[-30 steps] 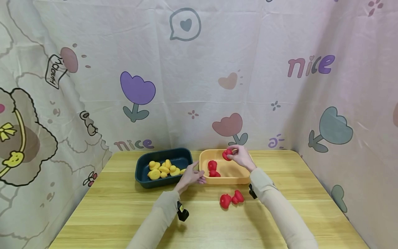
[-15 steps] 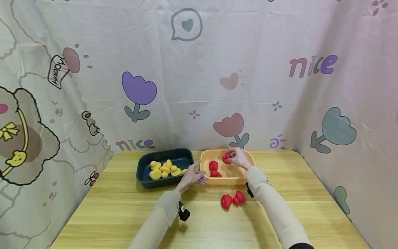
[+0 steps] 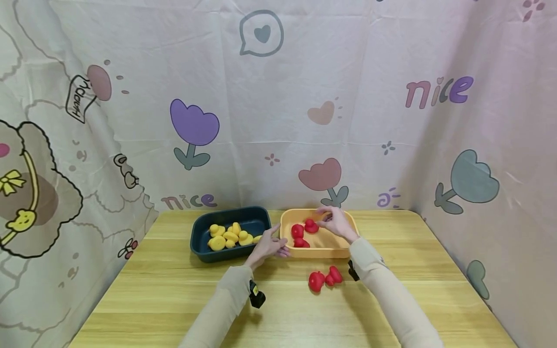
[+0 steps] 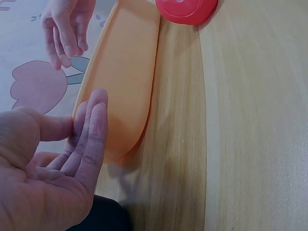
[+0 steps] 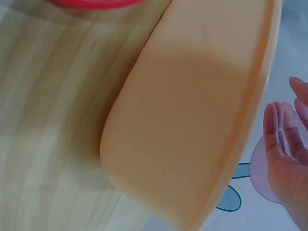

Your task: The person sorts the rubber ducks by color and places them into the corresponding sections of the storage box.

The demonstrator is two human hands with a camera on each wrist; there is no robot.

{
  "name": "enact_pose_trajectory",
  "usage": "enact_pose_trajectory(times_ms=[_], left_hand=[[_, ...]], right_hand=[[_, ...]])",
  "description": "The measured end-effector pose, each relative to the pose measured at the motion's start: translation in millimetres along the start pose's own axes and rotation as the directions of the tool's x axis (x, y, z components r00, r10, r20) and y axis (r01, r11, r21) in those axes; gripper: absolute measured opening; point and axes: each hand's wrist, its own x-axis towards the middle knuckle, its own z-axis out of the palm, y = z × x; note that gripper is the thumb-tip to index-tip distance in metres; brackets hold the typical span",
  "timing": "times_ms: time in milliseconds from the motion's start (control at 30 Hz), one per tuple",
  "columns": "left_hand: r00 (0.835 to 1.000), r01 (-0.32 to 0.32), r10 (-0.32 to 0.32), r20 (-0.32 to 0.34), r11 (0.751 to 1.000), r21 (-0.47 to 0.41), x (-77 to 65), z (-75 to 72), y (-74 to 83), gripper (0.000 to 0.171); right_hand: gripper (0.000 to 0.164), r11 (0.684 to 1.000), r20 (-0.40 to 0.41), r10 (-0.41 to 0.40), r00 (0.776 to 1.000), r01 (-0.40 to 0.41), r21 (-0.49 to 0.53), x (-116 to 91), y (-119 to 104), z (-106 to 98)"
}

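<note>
My right hand (image 3: 340, 224) is over the orange tray (image 3: 330, 252), its fingers slightly spread with nothing between them. Just left of its fingertips, a red toy duck (image 3: 311, 225) sits in the tray. Two more red toys lie there, an upper one (image 3: 298, 231) and a lower one (image 3: 301, 243). My left hand (image 3: 266, 247) touches the tray's left end; in the left wrist view its fingers (image 4: 94, 137) are straight along the outer wall. On the table before the tray lie two red toys, a left one (image 3: 316, 282) and a right one (image 3: 333, 276).
A dark blue tray (image 3: 204, 258) stands left of the orange one and holds several yellow toy ducks (image 3: 230, 237). Both trays are near the back edge of the wooden table (image 3: 174, 299). A patterned cloth (image 3: 270, 96) hangs behind.
My right hand has lowered the red toy duck into the orange tray, let go of it and drawn slightly right. The left hand has stayed at the tray's left end.
</note>
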Motion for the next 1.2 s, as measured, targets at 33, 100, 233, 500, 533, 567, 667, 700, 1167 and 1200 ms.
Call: enact_pose_trajectory(times_ms=[33,100,233,500,533,567,667,700,1167,1200], left_hand=[[1.0,0.001,-0.001,-0.001,1.0,0.002,0.0,-0.2,-0.1,0.072],[1.0,0.001,-0.001,-0.002,1.0,0.003,-0.2,-0.6,-0.5,0.072],[1.0,-0.007,0.007,0.008,1.0,-0.003,-1.0,-1.2,-1.6,0.071],[1.0,-0.022,0.022,0.016,1.0,-0.016,-1.8,-1.3,-3.6,0.071],[1.0,-0.021,0.022,0.014,1.0,-0.014,-1.7,-1.2,-3.7,0.071],[1.0,-0.02,0.02,0.013,1.0,-0.014,-1.6,-1.2,-3.8,0.071],[1.0,-0.014,0.014,0.011,1.0,-0.01,-1.2,-1.0,-3.7,0.071],[1.0,-0.013,0.013,0.01,1.0,-0.007,-1.1,-1.0,-3.5,0.071],[1.0,0.007,-0.007,0.009,1.0,0.024,-0.6,-0.9,-0.2,0.072],[1.0,0.009,-0.009,0.008,1.0,0.02,-0.8,-0.8,-0.3,0.072]], right_hand=[[0.031,1.0,-0.002,-0.005,1.0,0.005,0.008,-2.5,-0.2,-0.5],[0.03,1.0,-0.008,-0.011,1.0,0.011,0.027,-7.4,-0.3,-1.1],[0.031,0.996,-0.016,-0.034,0.999,0.036,0.086,-18.3,1.0,-1.0],[0.032,0.979,0.006,-0.085,0.996,0.083,0.184,-40.4,4.1,-0.4],[0.031,0.978,0.011,-0.09,0.996,0.087,0.191,-42.8,2.9,-1.3],[0.031,0.976,0.015,-0.1,0.995,0.095,0.195,-45.3,1.5,-2.7],[0.029,0.966,0.008,-0.113,0.994,0.109,0.234,-53.0,-1.8,-6.9],[0.029,0.961,0.005,-0.118,0.993,0.113,0.252,-56.3,-3.2,-8.4],[0.031,0.938,0.04,-0.155,0.987,0.134,0.321,-101.0,-0.7,-6.8],[0.031,0.936,0.046,-0.156,0.987,0.132,0.326,-102.8,0.1,-5.2]])
